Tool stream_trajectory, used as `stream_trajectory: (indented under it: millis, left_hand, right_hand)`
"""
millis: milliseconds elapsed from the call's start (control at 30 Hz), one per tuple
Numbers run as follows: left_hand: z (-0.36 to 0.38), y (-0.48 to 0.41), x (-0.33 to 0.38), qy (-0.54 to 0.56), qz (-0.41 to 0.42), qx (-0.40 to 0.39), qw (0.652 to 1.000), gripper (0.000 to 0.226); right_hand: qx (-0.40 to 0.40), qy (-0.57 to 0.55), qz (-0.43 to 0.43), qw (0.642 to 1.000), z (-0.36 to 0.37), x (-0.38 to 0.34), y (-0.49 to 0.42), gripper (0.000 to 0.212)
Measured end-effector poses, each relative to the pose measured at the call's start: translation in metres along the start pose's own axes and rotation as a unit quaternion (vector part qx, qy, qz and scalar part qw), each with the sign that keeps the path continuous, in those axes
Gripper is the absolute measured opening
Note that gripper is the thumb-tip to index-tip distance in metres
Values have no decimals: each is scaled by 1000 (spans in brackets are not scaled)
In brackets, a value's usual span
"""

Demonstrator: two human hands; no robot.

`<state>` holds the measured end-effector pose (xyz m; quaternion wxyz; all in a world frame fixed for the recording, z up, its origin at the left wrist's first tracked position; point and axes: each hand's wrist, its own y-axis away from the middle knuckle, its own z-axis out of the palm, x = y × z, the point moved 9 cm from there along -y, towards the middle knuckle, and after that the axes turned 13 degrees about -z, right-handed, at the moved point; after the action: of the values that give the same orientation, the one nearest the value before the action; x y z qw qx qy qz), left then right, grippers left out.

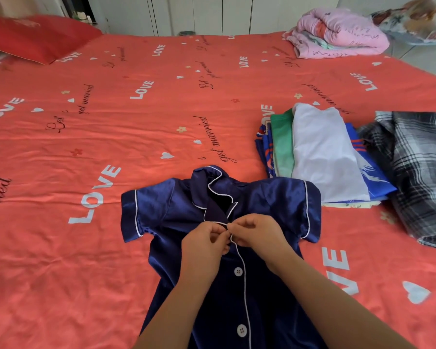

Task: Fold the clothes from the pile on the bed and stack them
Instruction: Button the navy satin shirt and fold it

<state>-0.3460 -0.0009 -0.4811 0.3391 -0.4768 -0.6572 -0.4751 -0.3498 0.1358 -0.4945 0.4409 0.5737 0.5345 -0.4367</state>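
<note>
Navy shirt (166,210) flat on bed (136,122). Placket (244,285) pinched by left hand (204,245) and right hand (257,235). Advised: edges aligned, fastening fully closed before folding.

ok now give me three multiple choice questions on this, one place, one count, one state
1. Where is the folded stack relative to the navy shirt?
A. to its right
B. to its left
C. under it

2. How many white buttons show on the shirt?
A. none
B. two
C. five

3. How does the shirt lie?
A. balled up
B. folded in half
C. spread flat, sleeves out

Answers:
1 A, the stack sits just right of the shirt's shoulder.
2 B, two buttons show down its front edge.
3 C, both short sleeves lie out to the sides on the bed.
</note>
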Motion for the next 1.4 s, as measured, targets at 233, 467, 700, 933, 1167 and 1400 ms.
stream_trajectory:
  millis: [233, 467, 700, 933, 1167, 1400]
  left_hand:
    - [-2, 4, 4, -69, 54, 44, 995, 21]
    - [20, -8, -31, 197, -223, -71, 952, 16]
    - [13, -29, -34, 187, -269, -84, 941, 19]
    - [-48, -94, 31, -136, 59, 119, 982, 12]
    - [-32, -168, 13, -527, 56, 62, 846, 55]
    - [-94, -179, 56, -423, 116, 219, 872, 27]
  right_hand:
    - [40, -47, 29, 998, -1, 7, 2, 16]
    - [45, 10, -22, 999, 2, 3, -4, 24]
    - [-23, 290, -104, 951, -18, -5, -24, 22]
    - [23, 421, -175, 890, -63, -17, -68, 25]
    - [-119, 619, -152, 762, -37, -6, -117, 34]
    - [30, 556, -158, 815, -87, -54, -153, 26]
